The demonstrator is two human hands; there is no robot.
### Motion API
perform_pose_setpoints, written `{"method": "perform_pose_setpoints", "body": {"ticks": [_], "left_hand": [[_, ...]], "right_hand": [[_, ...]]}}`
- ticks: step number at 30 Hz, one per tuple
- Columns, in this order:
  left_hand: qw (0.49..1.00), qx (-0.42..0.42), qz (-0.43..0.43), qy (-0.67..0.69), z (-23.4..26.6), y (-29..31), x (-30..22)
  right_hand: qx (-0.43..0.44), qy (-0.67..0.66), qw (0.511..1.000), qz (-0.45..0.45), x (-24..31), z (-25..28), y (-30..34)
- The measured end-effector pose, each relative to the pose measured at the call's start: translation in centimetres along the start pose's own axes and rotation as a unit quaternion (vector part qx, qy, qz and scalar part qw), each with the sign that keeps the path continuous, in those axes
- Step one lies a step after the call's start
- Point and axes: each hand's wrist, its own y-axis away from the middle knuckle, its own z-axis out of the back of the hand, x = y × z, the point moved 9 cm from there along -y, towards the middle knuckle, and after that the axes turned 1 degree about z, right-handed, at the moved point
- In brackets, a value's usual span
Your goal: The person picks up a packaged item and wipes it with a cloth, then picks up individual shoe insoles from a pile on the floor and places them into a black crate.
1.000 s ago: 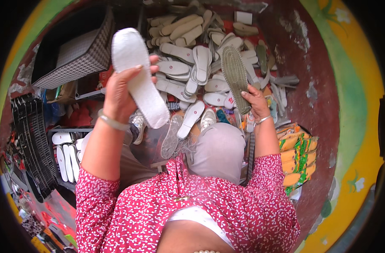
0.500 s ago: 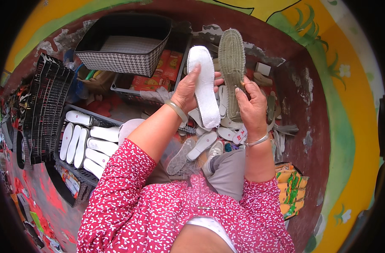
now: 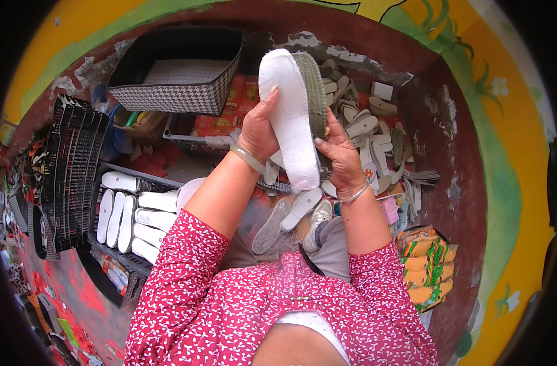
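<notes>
My left hand [image 3: 258, 129] grips a white shoe sole [image 3: 291, 125] along its left edge, thumb lying on its face. Behind it an olive-green stitched shoe sole [image 3: 316, 91] is partly covered, showing a strip along the right side. My right hand [image 3: 342, 157] has its fingers closed on the green sole's right edge. Both soles are held upright, overlapping, above my lap. Whether they touch all along cannot be made out.
Loose insoles [image 3: 362, 127] lie heaped behind my right hand. A dark crate [image 3: 125, 258] of white insoles stands at the left. Beyond it are a houndstooth basket [image 3: 168, 97] and black crates [image 3: 71, 171]. Yellow-orange packets [image 3: 420, 263] sit at the right, near the dark red wall [image 3: 458, 244].
The two soles were held apart, side by side. Now my right hand has come left and brought the green sole behind the white one, which has risen slightly.
</notes>
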Motion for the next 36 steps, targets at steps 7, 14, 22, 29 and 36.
{"method": "perform_pose_setpoints", "body": {"ticks": [7,14,22,29,36], "left_hand": [[0.987,-0.028,-0.017,-0.157,1.1,-0.7,0.4],[0.970,-0.077,-0.072,-0.220,1.6,-0.6,-0.1],[0.966,-0.120,-0.046,-0.225,4.2,-0.9,1.2],[0.949,-0.193,-0.108,-0.224,4.2,-0.2,-0.9],[0.890,-0.171,-0.192,-0.377,3.3,0.1,-2.3]], "right_hand": [[-0.006,-0.107,0.993,-0.057,-0.9,-0.5,0.3],[-0.001,-0.097,0.993,-0.070,-1.1,-0.2,0.3],[-0.047,0.008,0.997,-0.063,-1.5,1.2,0.3],[-0.287,0.100,0.951,0.058,0.0,5.8,1.1],[-0.088,0.314,0.943,0.062,-1.2,2.6,-0.8]]}}
